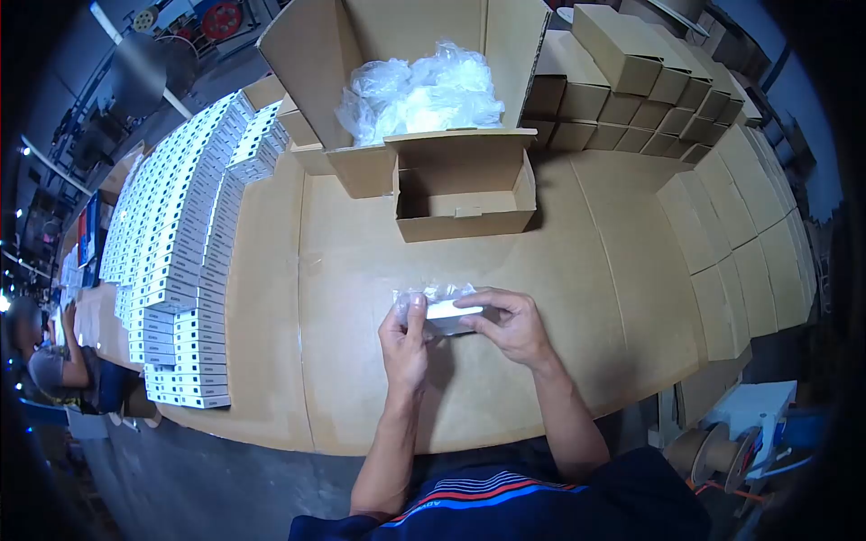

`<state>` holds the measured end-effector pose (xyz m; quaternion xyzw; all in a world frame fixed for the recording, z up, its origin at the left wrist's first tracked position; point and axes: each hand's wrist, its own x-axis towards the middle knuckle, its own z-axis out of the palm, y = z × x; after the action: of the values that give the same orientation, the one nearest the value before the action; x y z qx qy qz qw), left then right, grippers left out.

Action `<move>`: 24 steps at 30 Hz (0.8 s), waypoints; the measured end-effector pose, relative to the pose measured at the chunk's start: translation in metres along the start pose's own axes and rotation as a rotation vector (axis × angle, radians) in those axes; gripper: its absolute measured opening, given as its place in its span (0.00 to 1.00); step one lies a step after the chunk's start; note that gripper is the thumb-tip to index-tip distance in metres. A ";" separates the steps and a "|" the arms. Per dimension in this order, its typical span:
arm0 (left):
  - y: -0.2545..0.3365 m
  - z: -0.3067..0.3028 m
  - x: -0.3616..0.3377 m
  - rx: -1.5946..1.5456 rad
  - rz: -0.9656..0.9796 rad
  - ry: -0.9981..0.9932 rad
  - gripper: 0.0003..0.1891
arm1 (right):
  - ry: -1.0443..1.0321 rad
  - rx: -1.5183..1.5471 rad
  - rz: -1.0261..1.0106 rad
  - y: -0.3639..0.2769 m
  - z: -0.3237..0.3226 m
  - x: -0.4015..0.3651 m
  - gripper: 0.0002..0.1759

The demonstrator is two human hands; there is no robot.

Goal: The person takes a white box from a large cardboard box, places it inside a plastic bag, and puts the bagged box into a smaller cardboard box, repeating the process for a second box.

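Observation:
Over the middle of the cardboard-covered table, my left hand (406, 350) and my right hand (516, 334) grip a small white item (454, 310) from either side. It looks like a small white box with clear crinkled plastic (444, 292) around it, rising along its far edge. My left thumb lies along the left end, while my right thumb and fingers pinch the right end. An open brown carton (467, 225) sits just beyond my hands, its inside partly shadowed. Behind it, a larger open carton (311, 54) holds a heap of clear plastic bags (424, 95).
Stacks of small white boxes (180, 243) line the left side. Brown cartons (622, 68) are piled at the back right, and more cartons (735, 239) stand along the right edge. A spool machine (749, 433) is at lower right. Another person (63, 365) sits far left.

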<state>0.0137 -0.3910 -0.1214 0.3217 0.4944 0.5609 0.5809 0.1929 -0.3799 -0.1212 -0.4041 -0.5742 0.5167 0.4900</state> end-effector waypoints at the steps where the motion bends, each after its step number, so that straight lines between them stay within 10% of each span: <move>1: 0.002 0.000 -0.001 -0.013 -0.003 0.006 0.16 | -0.004 -0.048 0.021 -0.005 0.000 0.001 0.16; 10: 0.006 -0.002 -0.001 -0.070 0.031 0.050 0.19 | -0.016 -0.275 0.016 -0.018 -0.003 0.002 0.18; 15: 0.022 -0.007 -0.007 0.262 0.383 -0.280 0.41 | -0.079 -0.360 -0.126 -0.020 -0.015 0.008 0.18; 20: 0.019 -0.022 0.001 0.253 0.226 -0.374 0.15 | -0.126 -0.571 -0.230 -0.045 -0.018 0.011 0.17; 24: 0.024 -0.025 0.004 0.293 0.165 -0.417 0.17 | -0.298 -0.587 -0.291 -0.059 -0.023 0.019 0.19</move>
<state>-0.0180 -0.3880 -0.1070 0.5500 0.4123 0.4504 0.5698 0.2147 -0.3656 -0.0604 -0.3619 -0.8148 0.3077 0.3323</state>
